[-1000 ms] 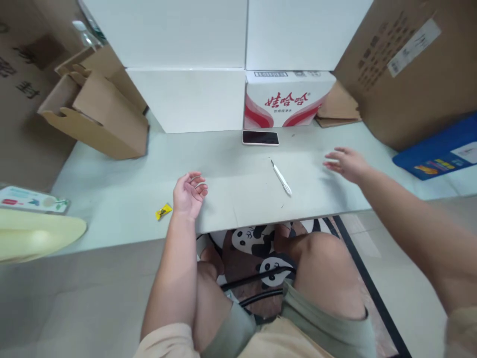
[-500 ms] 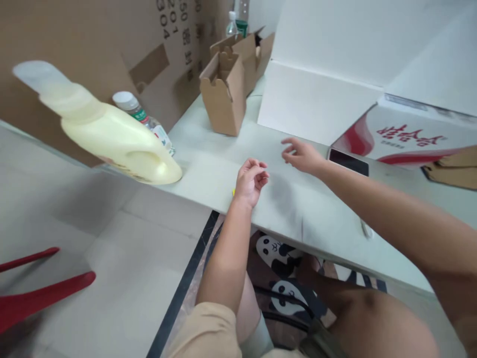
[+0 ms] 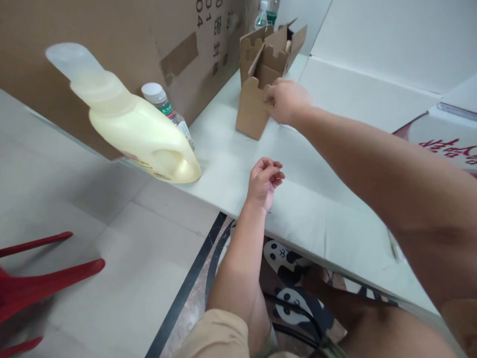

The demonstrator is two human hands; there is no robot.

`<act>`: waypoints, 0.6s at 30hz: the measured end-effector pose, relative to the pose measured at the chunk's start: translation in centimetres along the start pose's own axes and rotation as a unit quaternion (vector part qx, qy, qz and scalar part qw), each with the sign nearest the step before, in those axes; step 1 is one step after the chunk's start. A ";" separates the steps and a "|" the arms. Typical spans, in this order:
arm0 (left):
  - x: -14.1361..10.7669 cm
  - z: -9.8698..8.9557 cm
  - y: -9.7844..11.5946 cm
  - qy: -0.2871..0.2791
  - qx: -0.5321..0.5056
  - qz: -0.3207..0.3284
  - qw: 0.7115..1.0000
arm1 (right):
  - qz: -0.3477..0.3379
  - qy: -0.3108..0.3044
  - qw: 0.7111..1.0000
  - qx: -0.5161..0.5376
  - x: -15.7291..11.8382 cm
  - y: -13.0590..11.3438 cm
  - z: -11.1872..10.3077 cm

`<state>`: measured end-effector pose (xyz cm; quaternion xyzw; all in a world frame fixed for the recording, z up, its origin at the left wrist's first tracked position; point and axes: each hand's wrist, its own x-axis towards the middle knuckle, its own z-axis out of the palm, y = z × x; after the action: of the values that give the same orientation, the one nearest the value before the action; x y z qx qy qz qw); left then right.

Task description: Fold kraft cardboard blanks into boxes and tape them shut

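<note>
My right hand [image 3: 286,100] reaches to the far part of the table, its fingers closed on the upper right edge of a small open-topped cardboard box [image 3: 251,112]. That box stands upright, with a notched rim. Nearer to me, my left hand [image 3: 264,184] is above the table's front edge, palm turned to the right. Its fingers are curled in and the thumb lies over them; whether anything is inside the curl is hidden. More small cardboard boxes [image 3: 278,42] stand just behind the one at my right hand.
Left stands a big pale yellow jug [image 3: 145,134] with a translucent cap, beside a white-capped bottle [image 3: 169,112]. A large carton [image 3: 122,30] walls the left back. White board [image 3: 365,84] and a red-lettered box [image 3: 447,144] are right. A red stool [image 3: 48,278] is on the floor.
My right hand has moved left and away from me, from above the table to the small box's edge, and its fingers have closed. My left hand keeps its curled shape. The view has shifted.
</note>
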<state>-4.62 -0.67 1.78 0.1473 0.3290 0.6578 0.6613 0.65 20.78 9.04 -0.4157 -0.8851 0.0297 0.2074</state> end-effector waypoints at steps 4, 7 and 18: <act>-0.3 0.1 0.0 0.069 0.017 0.066 0.995 | 0.087 0.042 0.993 0.072 -7.9 0.0 -4.6; -0.2 -0.1 -0.4 0.133 0.050 0.176 0.974 | 0.153 0.126 0.975 0.100 -17.3 -0.5 -8.4; -2.0 5.0 -5.4 -0.201 0.199 0.229 0.931 | 0.243 0.414 0.873 0.089 -41.5 2.4 -7.5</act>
<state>2.88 -1.90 2.58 0.4760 0.2707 0.6695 0.5019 28.88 -9.61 1.11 -0.5715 -0.5829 -0.0168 0.5774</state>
